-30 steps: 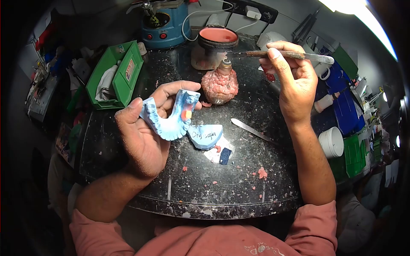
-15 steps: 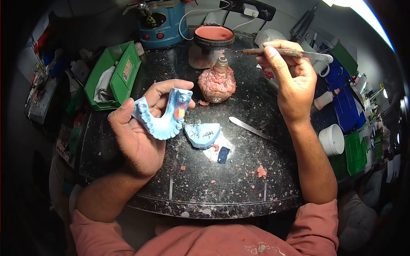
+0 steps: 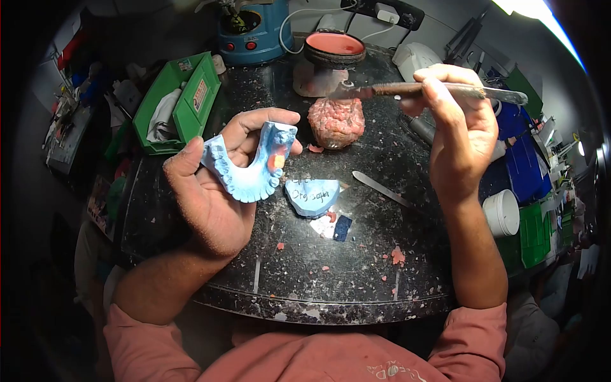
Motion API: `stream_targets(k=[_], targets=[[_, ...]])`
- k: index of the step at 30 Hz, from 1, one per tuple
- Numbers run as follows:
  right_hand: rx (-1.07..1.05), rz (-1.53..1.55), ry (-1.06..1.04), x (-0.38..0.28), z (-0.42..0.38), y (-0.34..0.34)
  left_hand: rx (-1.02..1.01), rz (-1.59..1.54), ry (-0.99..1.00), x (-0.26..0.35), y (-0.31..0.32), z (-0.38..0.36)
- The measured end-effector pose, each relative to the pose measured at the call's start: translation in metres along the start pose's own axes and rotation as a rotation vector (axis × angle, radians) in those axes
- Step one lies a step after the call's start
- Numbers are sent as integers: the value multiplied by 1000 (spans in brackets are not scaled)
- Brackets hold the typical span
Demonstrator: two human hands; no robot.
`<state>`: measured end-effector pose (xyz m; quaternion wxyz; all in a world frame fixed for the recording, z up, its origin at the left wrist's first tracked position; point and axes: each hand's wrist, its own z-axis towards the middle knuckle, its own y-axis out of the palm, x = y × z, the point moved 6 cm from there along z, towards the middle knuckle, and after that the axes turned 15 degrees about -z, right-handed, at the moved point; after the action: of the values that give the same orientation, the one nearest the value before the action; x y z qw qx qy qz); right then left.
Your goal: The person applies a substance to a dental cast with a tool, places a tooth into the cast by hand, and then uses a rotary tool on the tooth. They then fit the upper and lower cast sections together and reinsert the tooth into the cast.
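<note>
My left hand (image 3: 219, 213) is wrapped around a blue U-shaped dental cast (image 3: 245, 175), its teeth facing me. Pink wax and a yellowish tooth-shaped piece (image 3: 279, 162) sit on the cast's right side. Between the fingertips of my right hand (image 3: 461, 143) is a wax knife (image 3: 394, 89), held level. Its dark left end overlaps the top of a wax-crusted burner (image 3: 336, 124); the broad metal end points right. A second blue cast (image 3: 313, 197) with handwriting lies on the table below, and a loose metal blade (image 3: 382, 189) is to its right.
Behind the burner stands a round dish of pink wax (image 3: 334, 44). A green bin (image 3: 172, 105) is at the back left, near a blue machine (image 3: 254, 35). Pink wax scraps (image 3: 398, 255) dot the black table (image 3: 331, 274). A white tub (image 3: 501, 213) stands at the right.
My right hand has brought the knife's left end over the burner top. My left hand still holds the cast much as before. The whole view has shifted slightly.
</note>
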<state>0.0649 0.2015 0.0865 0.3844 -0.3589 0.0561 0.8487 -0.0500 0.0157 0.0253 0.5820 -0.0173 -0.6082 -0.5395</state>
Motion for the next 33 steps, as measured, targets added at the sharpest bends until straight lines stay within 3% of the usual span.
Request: stream_targets(k=[3, 5, 7, 16, 33], targets=[[-96, -32, -180, -35, -13, 24, -38, -45, 27, 4, -1, 0], [-191, -154, -202, -48, -20, 32, 78, -43, 31, 4, -2, -2], [-135, -186, -355, -51, -26, 35, -73, -64, 5, 4, -1, -1], [-191, -274, -361, -52, -25, 34, 7, -60, 22, 4, 1, -2], [-186, -248, -344, -51, -25, 33, -32, -61, 26, 5, 0, -1]])
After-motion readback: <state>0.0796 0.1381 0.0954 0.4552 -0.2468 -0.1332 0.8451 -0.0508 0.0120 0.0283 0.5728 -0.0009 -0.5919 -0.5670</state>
